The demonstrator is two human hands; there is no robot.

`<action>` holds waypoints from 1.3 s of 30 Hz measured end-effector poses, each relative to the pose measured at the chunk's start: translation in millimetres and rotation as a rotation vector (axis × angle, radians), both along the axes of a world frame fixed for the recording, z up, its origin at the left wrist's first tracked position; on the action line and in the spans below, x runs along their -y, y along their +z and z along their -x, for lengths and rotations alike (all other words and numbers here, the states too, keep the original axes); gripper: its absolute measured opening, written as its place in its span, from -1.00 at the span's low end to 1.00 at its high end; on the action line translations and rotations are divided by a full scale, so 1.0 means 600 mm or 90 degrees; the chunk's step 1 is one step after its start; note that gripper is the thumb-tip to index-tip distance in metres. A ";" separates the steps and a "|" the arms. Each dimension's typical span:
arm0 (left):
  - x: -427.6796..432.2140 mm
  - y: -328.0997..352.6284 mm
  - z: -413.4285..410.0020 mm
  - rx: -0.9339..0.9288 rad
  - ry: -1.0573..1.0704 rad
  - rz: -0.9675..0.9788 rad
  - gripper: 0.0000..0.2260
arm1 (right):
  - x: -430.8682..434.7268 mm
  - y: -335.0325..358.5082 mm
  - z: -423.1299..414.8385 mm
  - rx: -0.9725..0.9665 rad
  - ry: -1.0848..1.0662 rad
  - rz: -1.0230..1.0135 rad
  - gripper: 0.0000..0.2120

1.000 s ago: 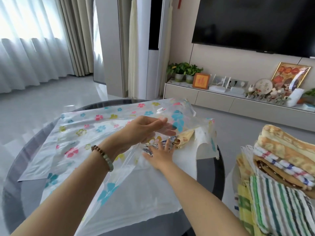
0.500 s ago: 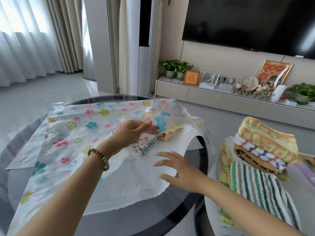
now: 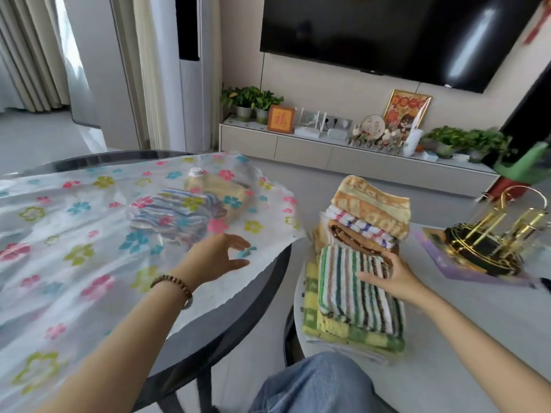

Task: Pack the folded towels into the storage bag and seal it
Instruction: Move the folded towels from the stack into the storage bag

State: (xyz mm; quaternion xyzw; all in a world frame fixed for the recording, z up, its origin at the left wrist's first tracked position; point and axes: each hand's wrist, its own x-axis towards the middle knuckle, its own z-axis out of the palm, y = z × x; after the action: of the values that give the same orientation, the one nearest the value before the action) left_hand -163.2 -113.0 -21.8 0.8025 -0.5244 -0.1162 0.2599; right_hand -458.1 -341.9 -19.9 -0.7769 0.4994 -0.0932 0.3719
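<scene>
A clear storage bag [image 3: 74, 251] printed with coloured flowers lies flat across the round dark table [image 3: 259, 296]. Inside it show a striped towel [image 3: 176, 216] and a yellow towel [image 3: 220, 189]. My left hand [image 3: 217, 257] hovers just over the bag's near right edge, fingers loosely spread, holding nothing. On a lower white table to the right stand folded towels: a back stack [image 3: 366, 222] and a front stack. My right hand [image 3: 387, 275] grips the green-and-brown striped towel [image 3: 351, 290] on top of the front stack, thumb on its upper face.
A yellow-green checked towel [image 3: 343, 332] lies under the striped one. A gold wire rack [image 3: 489, 242] on a purple card sits on the white table at right. My knee in jeans [image 3: 316, 383] is between the tables. A TV console stands along the far wall.
My right hand left the bag's mouth and swung right onto the striped towel. My left hand let go of the bag's top layer, which has dropped flat. The view turned right.
</scene>
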 end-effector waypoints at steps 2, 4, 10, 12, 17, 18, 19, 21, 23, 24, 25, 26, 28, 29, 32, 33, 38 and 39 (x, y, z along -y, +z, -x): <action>0.038 -0.005 0.049 0.019 -0.010 0.009 -0.65 | 0.003 -0.011 0.013 0.041 -0.046 -0.076 0.04; 0.080 -0.007 0.107 -0.035 -0.037 0.042 -0.66 | 0.006 -0.019 0.022 0.068 -0.090 -0.134 0.05; 0.181 -0.029 0.234 -0.234 -0.100 -0.137 -0.54 | 0.007 -0.038 0.022 0.191 -0.124 -0.156 -0.42; 0.193 -0.034 0.245 -0.324 -0.056 -0.114 -0.62 | 0.008 -0.038 0.023 0.230 -0.150 -0.196 -0.46; 0.187 -0.041 0.228 -0.459 -0.039 -0.083 -0.83 | -0.008 -0.013 0.027 0.224 -0.075 -0.279 -0.49; 0.178 -0.040 0.221 -0.460 -0.047 -0.053 -0.82 | -0.015 -0.006 0.023 0.220 -0.035 -0.258 -0.41; 0.168 -0.038 0.213 -0.463 -0.048 -0.013 -0.82 | -0.018 -0.002 0.018 0.224 0.006 -0.249 -0.37; 0.140 -0.029 0.189 -0.477 -0.040 0.062 -0.86 | -0.029 0.007 0.000 0.247 0.072 -0.288 -0.34; 0.107 -0.013 0.158 -0.507 -0.052 0.108 -0.83 | -0.045 0.011 -0.026 0.242 0.116 -0.362 -0.23; 0.090 -0.005 0.139 -0.511 -0.059 0.123 -0.77 | -0.057 0.014 -0.042 0.248 0.131 -0.392 -0.21; 0.073 0.002 0.119 -0.497 -0.060 0.132 -0.69 | -0.066 0.010 -0.059 0.267 0.142 -0.417 -0.25; 0.055 0.006 0.097 -0.473 -0.048 0.133 -0.65 | -0.079 0.009 -0.078 0.293 0.145 -0.441 -0.35; 0.015 0.005 0.049 -0.435 0.006 0.140 -0.62 | -0.101 0.001 -0.116 0.341 0.142 -0.474 -0.57; -0.008 0.000 0.025 -0.392 0.032 0.143 -0.61 | -0.108 -0.007 -0.133 0.357 0.144 -0.484 -0.62; -0.099 -0.031 -0.033 -0.141 0.078 0.030 -0.37 | -0.133 -0.024 -0.173 0.376 0.140 -0.514 -0.64; -0.129 -0.045 -0.045 -0.075 0.073 -0.030 -0.27 | -0.137 -0.031 -0.183 0.379 0.143 -0.520 -0.63; -0.209 -0.115 -0.058 0.032 0.016 -0.168 -0.13 | -0.150 -0.055 -0.201 0.374 0.160 -0.544 -0.64; -0.212 -0.124 -0.056 0.037 0.015 -0.154 -0.16 | -0.152 -0.059 -0.201 0.372 0.162 -0.545 -0.61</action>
State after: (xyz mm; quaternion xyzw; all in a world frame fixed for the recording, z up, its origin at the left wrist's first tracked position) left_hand -129.8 14.5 -96.1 0.8371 -0.5044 -0.1521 0.1472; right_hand -337.3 -250.8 -55.4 -0.5518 0.2703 -0.0483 0.7875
